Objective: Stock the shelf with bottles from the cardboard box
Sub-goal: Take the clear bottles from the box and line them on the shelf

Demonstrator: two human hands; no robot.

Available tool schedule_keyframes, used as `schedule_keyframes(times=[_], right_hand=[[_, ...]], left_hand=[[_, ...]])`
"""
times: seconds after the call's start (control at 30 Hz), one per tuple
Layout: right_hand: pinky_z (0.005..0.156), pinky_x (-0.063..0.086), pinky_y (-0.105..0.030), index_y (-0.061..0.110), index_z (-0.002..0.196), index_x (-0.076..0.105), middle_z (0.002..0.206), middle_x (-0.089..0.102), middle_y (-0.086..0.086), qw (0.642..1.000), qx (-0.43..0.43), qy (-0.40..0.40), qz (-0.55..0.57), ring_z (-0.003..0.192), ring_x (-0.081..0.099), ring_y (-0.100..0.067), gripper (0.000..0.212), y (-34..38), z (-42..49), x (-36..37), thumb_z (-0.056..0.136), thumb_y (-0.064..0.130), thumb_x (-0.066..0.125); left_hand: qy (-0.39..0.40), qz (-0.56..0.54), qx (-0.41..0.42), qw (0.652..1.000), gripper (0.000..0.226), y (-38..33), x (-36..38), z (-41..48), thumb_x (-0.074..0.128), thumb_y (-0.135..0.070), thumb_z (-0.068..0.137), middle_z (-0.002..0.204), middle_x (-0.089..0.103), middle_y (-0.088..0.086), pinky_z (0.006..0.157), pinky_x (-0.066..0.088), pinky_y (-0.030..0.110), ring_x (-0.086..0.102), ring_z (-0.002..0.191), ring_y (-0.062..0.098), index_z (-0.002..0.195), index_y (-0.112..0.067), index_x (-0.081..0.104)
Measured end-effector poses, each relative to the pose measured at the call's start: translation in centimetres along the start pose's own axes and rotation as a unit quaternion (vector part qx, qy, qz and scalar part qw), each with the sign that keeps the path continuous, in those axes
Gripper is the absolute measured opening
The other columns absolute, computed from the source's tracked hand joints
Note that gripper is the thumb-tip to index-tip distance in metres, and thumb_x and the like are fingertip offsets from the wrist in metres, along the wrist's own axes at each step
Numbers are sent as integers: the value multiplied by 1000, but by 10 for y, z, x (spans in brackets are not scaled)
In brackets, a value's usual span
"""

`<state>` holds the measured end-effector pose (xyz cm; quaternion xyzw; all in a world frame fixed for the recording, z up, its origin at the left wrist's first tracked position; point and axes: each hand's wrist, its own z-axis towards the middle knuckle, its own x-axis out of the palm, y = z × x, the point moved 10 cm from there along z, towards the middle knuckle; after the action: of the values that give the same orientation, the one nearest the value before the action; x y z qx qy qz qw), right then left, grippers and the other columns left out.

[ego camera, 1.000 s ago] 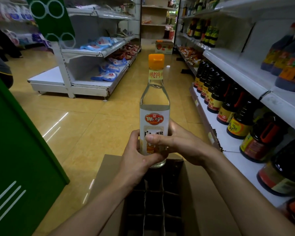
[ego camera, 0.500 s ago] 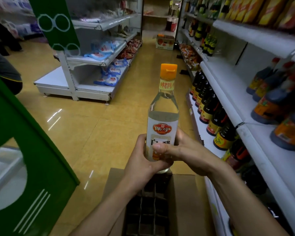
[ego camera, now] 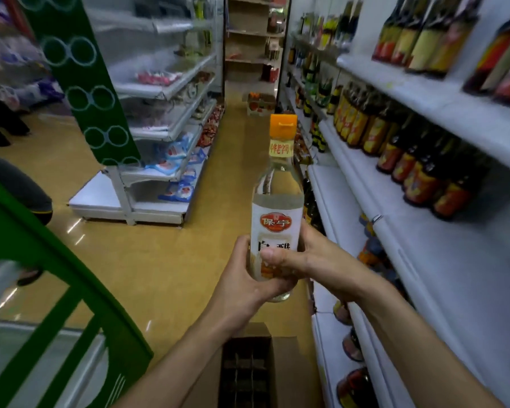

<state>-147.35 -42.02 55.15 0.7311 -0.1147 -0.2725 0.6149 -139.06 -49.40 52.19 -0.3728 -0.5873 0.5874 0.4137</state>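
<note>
Both hands, left hand (ego camera: 242, 278) & right hand (ego camera: 312, 260), wrap the clear bottle (ego camera: 277, 213), upright above the cardboard box (ego camera: 283, 366). Not shelved yet; shelf (ego camera: 424, 231) right of box has gaps. Box cells look dark, contents unclear.

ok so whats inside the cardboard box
A grid of dividers with dark cells fills the cardboard box; no bottle tops show. The cell bottoms are too dark to see, and the frame cuts off the near end.

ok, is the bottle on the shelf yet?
No, the left hand and right hand hold the bottle upright over the aisle floor, beside the shelf.
</note>
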Motion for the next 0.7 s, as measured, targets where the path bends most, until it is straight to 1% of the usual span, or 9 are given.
schedule_keyframes(times=[0.17, 0.23, 0.3, 0.37, 0.43, 0.5, 0.53, 0.63, 0.7], right_hand=[[103, 55, -46, 32, 142, 47, 127, 72, 5, 999, -9, -44, -29, 116, 70, -14, 70, 93, -26, -25, 84, 47, 83], [95, 58, -35, 33, 142, 47, 124, 73, 7, 997, -18, -63, -35, 110, 72, -7, 66, 124, -36, -37, 86, 43, 81], [77, 57, -20, 30, 140, 48, 115, 74, 9, 995, -28, -83, -56, 94, 72, 2, 60, 154, -49, -50, 89, 39, 79], [83, 59, -27, 27, 137, 52, 115, 75, 7, 990, -33, -113, -76, 99, 73, -4, 55, 172, -60, -67, 90, 38, 78], [94, 60, -47, 29, 133, 54, 116, 76, 4, 986, -38, -145, -79, 105, 74, -13, 52, 185, -72, -85, 89, 40, 79], [92, 58, -61, 35, 130, 55, 114, 77, 5, 980, -34, -174, -92, 104, 75, -19, 53, 193, -90, -107, 85, 51, 79], [91, 58, -61, 39, 129, 55, 113, 77, 7, 977, -33, -185, -102, 103, 75, -19, 52, 196, -100, -117, 85, 53, 79], [98, 59, -46, 36, 132, 54, 116, 76, 11, 968, -35, -228, -94, 106, 73, -9, 50, 201, -133, -153, 89, 36, 79], [100, 58, -40, 33, 134, 52, 118, 75, 11, 963, -22, -251, -94, 108, 73, -7, 53, 201, -157, -177, 89, 34, 80]], left_hand=[[33, 8, 11, 999, 52, -103, 10, -6, 81, 2, 80, 103, 76, -1, 73, 62, 27, 76, 92, 13, 120, -20, 55], [48, 12, 18, 999, 51, -135, 18, -5, 81, 0, 82, 104, 77, 0, 75, 63, 32, 76, 93, 14, 120, -22, 55], [70, 16, 25, 997, 49, -163, 30, -2, 80, 1, 83, 102, 77, 0, 76, 64, 33, 76, 90, 14, 119, -21, 55], [93, 7, 34, 995, 48, -182, 44, 2, 78, 3, 84, 101, 77, 1, 72, 62, 28, 76, 88, 13, 120, -19, 55], [111, 1, 43, 993, 48, -198, 60, 6, 78, 4, 84, 103, 77, 3, 71, 59, 24, 76, 90, 13, 120, -18, 55], [133, 2, 53, 990, 49, -210, 85, 11, 79, 2, 84, 106, 76, 5, 72, 59, 24, 76, 93, 14, 121, -18, 55], [144, 1, 58, 988, 49, -215, 98, 13, 79, 1, 84, 108, 75, 6, 72, 60, 25, 76, 94, 15, 122, -18, 54], [173, 1, 69, 982, 53, -225, 142, 18, 82, -3, 83, 110, 75, 3, 74, 60, 27, 76, 97, 16, 124, -20, 54], [194, 2, 72, 978, 57, -228, 176, 20, 85, -10, 80, 111, 75, 3, 78, 62, 33, 75, 99, 19, 125, -21, 54]])
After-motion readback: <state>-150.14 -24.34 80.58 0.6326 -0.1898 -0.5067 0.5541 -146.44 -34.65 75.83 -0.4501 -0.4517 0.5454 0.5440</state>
